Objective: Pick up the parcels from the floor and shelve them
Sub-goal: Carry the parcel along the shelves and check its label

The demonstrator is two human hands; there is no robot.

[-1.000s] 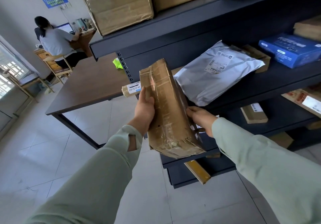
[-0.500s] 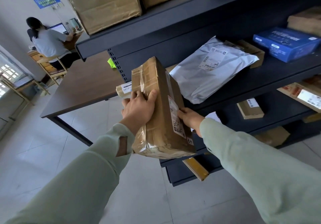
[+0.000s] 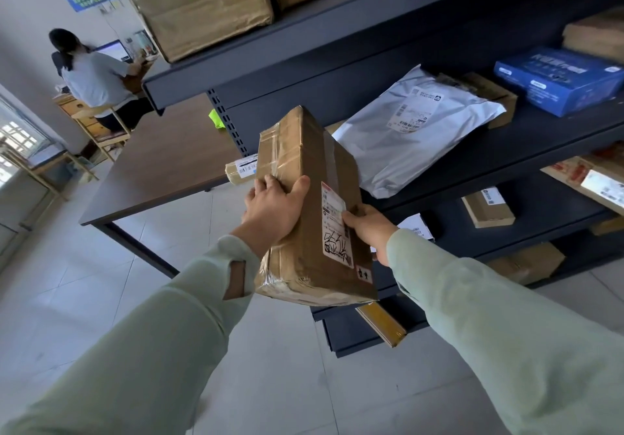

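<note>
Rotated since a second ago: the cardboard parcel point(image 3: 310, 205) now shows its labelled face upward, where a taped side faced the camera before.

Head view: left hand point(image 3: 274, 212) closed over the parcel's left edge, thumb on top. Right hand point(image 3: 368, 228) grips the right side, thumb on the shipping label point(image 3: 336, 223). Parcel held in the air, tilted, just in front of the dark shelf point(image 3: 506, 151), near the grey mailer bag point(image 3: 415, 137).

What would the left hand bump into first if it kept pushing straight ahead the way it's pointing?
Probably the small label-wrapped roll parcel lying just beyond the left hand's fingertips at the shelf's end, though depth is hard to judge. The hand itself is gripping the taped cardboard box.
</note>
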